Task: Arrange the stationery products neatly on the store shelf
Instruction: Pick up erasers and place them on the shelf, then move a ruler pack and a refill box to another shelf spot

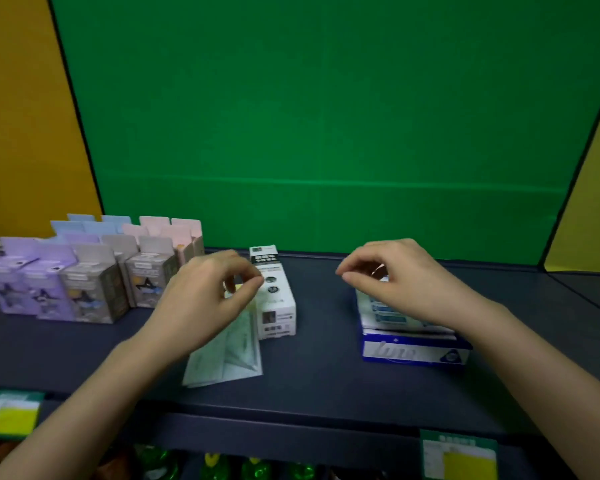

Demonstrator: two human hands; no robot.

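My left hand [215, 292] hovers at the shelf's middle with thumb and fingertips pinched together at the top of a flat pale-green packet [226, 355], which slants down toward the front edge. Touching it on the right lies a white carton with black print [276, 299]. My right hand [406, 278] is just above a stack of blue-and-white boxes [413, 351], fingers curled and tips close together, and I see nothing held in them. Its palm hides the top of the stack.
Rows of upright purple, blue, pink and grey boxes with hang tabs [84, 275] fill the left of the dark shelf [326, 386]. A green back panel [326, 133] rises behind. Price tags [459, 459] hang on the front rail, and green shiny items [257, 469] sit on the shelf below.
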